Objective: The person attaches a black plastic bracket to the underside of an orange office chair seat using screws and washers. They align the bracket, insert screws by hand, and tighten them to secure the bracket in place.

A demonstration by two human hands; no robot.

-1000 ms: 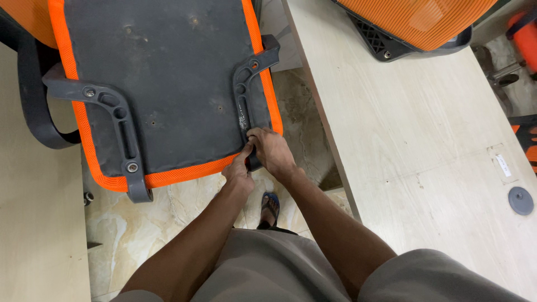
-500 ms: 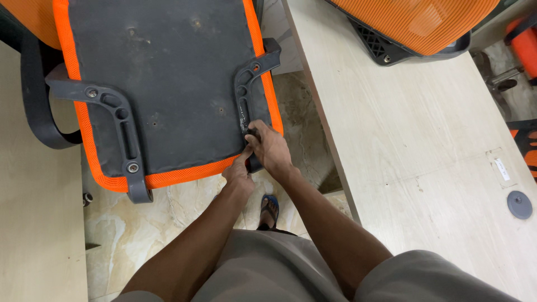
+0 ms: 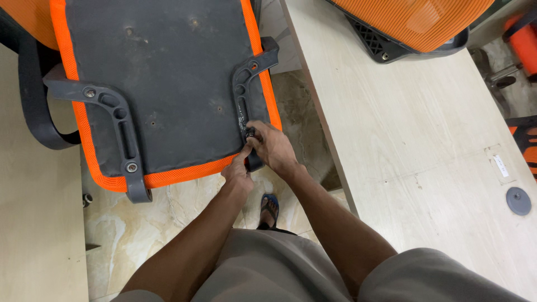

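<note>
Little changed from the earlier frames: same posture, both hands at the same spot on the lower right edge of the overturned chair seat (image 3: 168, 84), seat unmoved in the upper left of the frame. Only a slight shift of the fingers around the fastener.

Right hand (image 3: 272, 148) curled over the lower end of the right arm bracket (image 3: 246, 89), grip closed on a small dark bolt or knob (image 3: 250, 134) held against the bracket. Left hand (image 3: 238, 174) just below and touching it, forefinger stretched up toward the same bolt, remaining fingers loosely bent; whether anything sits inside that grip, impossible to tell.

Seat underside up: dark grey, scuffed and dusty panel, bordered all round by bright orange mesh. Two grey plastic brackets across it, the left bracket (image 3: 114, 120) running down toward the lower left corner with screws showing at both ends. Black curved armrest (image 3: 33, 106) sticking out at the far left.

Pale wooden surface (image 3: 425, 145) filling the right half, with an orange mesh chair back (image 3: 414, 25) at its upper edge and a round grey cap (image 3: 518, 200) near the right border. Marbled floor (image 3: 168, 212) underneath, one sandalled foot (image 3: 269, 208) lower centre.
</note>
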